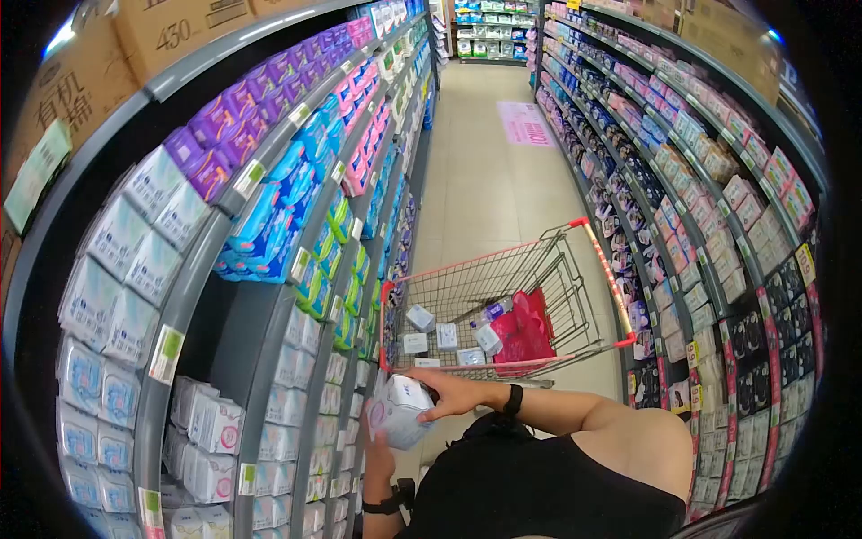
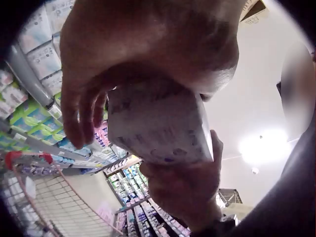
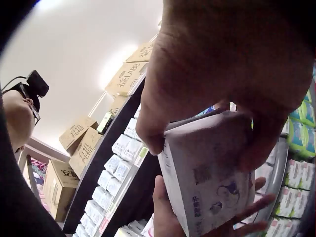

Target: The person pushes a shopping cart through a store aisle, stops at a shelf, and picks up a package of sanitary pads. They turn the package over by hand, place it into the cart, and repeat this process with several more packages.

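Observation:
A white package (image 1: pixel 401 411) with a pink ring mark is held in front of the body, beside the left shelf. My right hand (image 1: pixel 453 395) grips it from above; in the right wrist view the right hand (image 3: pixel 222 69) has thumb and fingers on opposite sides of the package (image 3: pixel 207 173). Under it, the left hand (image 3: pixel 168 215) rests against the package with fingers spread and fairly straight. The left wrist view shows the left hand (image 2: pixel 148 44) over the package (image 2: pixel 158 123), its fingers extended past one side, and the right hand (image 2: pixel 182 190) at the opposite end.
A wire shopping cart (image 1: pixel 557 269) with red trim stands ahead, holding several white packs and a red bag (image 1: pixel 521 337). Stocked shelves line both sides; cardboard boxes (image 1: pixel 180 36) sit atop the left one. A dark shelf gap (image 1: pixel 238 332) lies left of the hands.

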`<action>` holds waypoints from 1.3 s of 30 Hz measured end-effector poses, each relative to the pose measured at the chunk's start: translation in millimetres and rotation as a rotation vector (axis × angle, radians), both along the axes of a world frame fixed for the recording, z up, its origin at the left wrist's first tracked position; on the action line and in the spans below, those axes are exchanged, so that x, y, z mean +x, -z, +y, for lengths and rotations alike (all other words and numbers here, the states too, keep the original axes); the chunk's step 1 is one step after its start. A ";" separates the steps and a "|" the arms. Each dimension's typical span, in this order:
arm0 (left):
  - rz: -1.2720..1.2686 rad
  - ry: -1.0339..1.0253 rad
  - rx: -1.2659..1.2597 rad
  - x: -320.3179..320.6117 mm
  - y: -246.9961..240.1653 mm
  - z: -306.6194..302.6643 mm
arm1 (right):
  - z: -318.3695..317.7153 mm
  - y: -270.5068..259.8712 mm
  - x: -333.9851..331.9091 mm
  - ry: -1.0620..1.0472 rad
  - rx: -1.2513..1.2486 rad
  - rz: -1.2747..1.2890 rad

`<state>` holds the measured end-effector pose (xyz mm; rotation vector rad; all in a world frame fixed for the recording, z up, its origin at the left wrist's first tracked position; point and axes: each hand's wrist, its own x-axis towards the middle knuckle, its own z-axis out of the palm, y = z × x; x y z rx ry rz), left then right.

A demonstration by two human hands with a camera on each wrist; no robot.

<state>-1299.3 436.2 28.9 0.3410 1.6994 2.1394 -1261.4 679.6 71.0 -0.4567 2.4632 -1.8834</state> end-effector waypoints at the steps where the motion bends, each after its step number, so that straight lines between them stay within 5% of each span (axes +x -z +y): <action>1: -0.118 -0.016 0.068 1.7 4.2 6.9 | 11.8 1.7 -3.7 -0.024 0.002 0.016; 4: -0.467 -0.031 0.133 1.9 -21.2 32.9 | 46.7 1.2 -19.6 -0.152 -0.007 -0.005; 7: -0.319 -0.058 0.022 6.4 -10.5 55.7 | 66.3 -11.8 -22.3 -0.283 -0.046 0.015; 8: -0.406 -0.058 0.156 8.8 -10.2 60.4 | 72.4 -1.9 -27.9 -0.335 -0.028 0.066; 12: -0.203 -0.255 0.107 25.4 -13.6 92.9 | 100.4 12.7 -26.2 -0.401 -0.237 -0.114; 15: 0.112 -0.205 -0.147 24.7 -12.3 117.9 | 116.3 40.4 -30.6 -0.292 -0.116 -0.005; 17: 0.161 -0.155 -0.196 21.6 -9.9 135.7 | 128.2 40.6 -24.1 -0.236 -0.165 -0.247; 19: 0.116 -0.165 -0.265 20.4 4.6 146.0 | 138.0 45.5 -23.8 -0.151 -0.062 -0.115; 23: -0.230 -0.078 0.014 21.6 19.3 149.7 | 159.5 37.8 -16.8 -0.096 -0.073 -0.036; 25: -0.382 -0.107 0.031 21.4 -4.4 161.9 | 164.4 46.9 -15.9 -0.135 -0.048 0.018; 30: -0.190 -0.125 -0.158 26.2 -13.6 176.3 | 169.3 43.4 -11.8 -0.166 0.019 0.114; 34: -0.005 -0.189 -0.138 27.5 -17.9 184.1 | 177.7 43.9 -5.5 -0.160 -0.393 -0.201; 39: 0.198 -0.190 -0.196 34.4 -30.3 188.2 | 181.4 63.6 -12.3 -0.224 -0.392 -0.338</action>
